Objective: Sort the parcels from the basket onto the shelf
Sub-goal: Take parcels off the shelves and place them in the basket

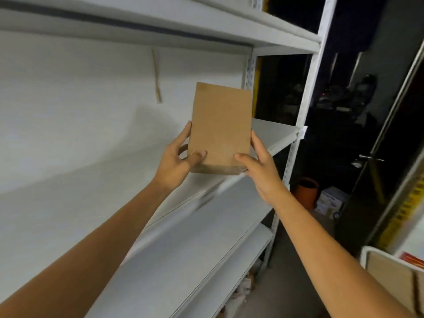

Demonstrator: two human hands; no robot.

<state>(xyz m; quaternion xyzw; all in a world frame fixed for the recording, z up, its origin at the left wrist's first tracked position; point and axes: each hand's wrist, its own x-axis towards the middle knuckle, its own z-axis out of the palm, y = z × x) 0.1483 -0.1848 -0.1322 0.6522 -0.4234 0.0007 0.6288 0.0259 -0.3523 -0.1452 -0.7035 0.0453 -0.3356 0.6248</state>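
1. nearby, low right, the basket (367,251) shows only a pale rim.
2. our left hand (176,164) and right hand (261,173) hold the parcel (220,127) upright by its lower side edges, fingers (186,131) clamped on it, thumbs across the front.
3. it looks flat, stiff and light, a cardboard mailer; we judge the edge hold sound, the smooth face slippery.
4. beyond, it hangs over the front lip of the shelf (276,132), not yet down.

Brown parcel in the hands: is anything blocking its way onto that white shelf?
Nothing visible. The left hand and right hand grip the brown parcel upright at the front edge of the shelf board; no object shows on the board behind it.
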